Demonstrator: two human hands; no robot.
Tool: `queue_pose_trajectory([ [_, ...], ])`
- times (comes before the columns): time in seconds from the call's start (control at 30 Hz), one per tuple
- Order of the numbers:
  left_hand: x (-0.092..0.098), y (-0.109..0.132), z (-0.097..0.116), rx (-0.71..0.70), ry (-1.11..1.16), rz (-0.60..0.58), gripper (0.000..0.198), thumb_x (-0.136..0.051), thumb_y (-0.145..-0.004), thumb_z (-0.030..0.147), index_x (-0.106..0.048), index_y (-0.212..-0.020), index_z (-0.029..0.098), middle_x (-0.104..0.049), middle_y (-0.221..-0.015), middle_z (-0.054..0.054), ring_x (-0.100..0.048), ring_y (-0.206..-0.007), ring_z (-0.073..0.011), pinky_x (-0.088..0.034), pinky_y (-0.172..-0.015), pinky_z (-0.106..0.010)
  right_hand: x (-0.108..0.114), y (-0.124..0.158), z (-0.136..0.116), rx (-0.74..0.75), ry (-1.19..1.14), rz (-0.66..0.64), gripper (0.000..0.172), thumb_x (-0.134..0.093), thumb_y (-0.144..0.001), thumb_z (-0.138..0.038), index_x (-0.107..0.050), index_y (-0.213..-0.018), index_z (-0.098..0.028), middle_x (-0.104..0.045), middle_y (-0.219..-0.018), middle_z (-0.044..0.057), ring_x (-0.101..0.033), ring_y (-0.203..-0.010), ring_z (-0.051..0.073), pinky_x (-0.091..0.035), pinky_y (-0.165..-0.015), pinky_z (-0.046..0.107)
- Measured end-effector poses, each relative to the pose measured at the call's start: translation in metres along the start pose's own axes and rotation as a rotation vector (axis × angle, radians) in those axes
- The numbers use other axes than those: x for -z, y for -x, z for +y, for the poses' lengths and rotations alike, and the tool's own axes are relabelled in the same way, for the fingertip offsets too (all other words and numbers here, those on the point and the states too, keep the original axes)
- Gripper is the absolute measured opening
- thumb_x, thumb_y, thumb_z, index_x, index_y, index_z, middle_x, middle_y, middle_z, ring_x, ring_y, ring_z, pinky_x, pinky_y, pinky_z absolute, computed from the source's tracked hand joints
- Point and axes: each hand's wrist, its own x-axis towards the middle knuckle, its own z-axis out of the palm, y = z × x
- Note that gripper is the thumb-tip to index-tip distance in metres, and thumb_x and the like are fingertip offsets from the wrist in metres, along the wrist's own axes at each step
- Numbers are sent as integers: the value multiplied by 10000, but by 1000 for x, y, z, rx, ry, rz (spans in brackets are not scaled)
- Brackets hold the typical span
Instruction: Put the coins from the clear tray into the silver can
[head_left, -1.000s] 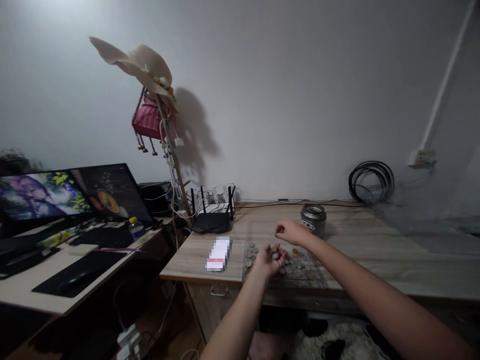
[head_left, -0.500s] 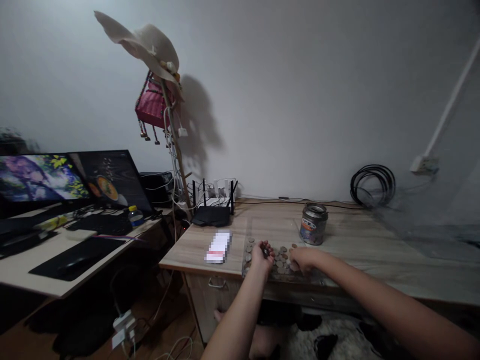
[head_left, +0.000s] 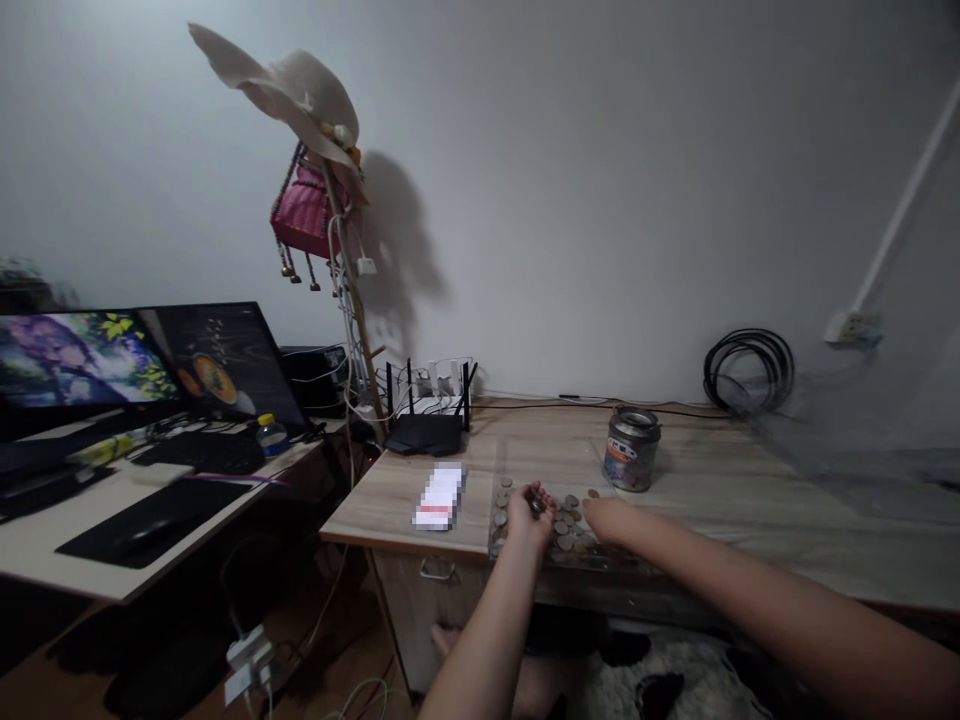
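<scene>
Right hand (head_left: 606, 521) is now reaching low at the coins (head_left: 565, 542), no longer hovering beside the jar (head_left: 631, 462) as a second ago. Its fingertips are hiding from view, so its grip isn't readable. Left hand (head_left: 532, 512) is cupping a few coins, fingers curling round them, left of and nearer than the jar. Many coins are still lying loose there; work is looking part done, plenty remaining.

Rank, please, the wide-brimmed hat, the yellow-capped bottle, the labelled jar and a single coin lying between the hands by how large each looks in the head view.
1. Wide-brimmed hat
2. Labelled jar
3. Yellow-capped bottle
4. Coin

This ranks apparent size only.
</scene>
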Motion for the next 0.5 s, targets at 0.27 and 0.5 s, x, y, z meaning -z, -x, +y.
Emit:
queue_pose_trajectory([
  [0.27, -1, -1, -1, 31, 11, -15, 148, -381, -711, 111, -467, -591, 130, -438, -506, 3, -442, -450, -51, -408, -491, -165, 1, 4, -4, -136, 87, 0, 499, -641, -337, 4, -618, -822, -114, -607, -926, 166, -567, -849, 299, -439, -717, 346],
  [0.5, -1, 1, -1, 65, 22, -37, 154, -373, -710, 112, -480, -601, 123, -464, -543, -17, -485, -509, -68, -457, -582, -216, 34, -4, 9, -148, -81, 72, 153, -619, -481, -102, -633, -633, -97, -647, -709, 126, -596, -703, 229, -451, -622, 283],
])
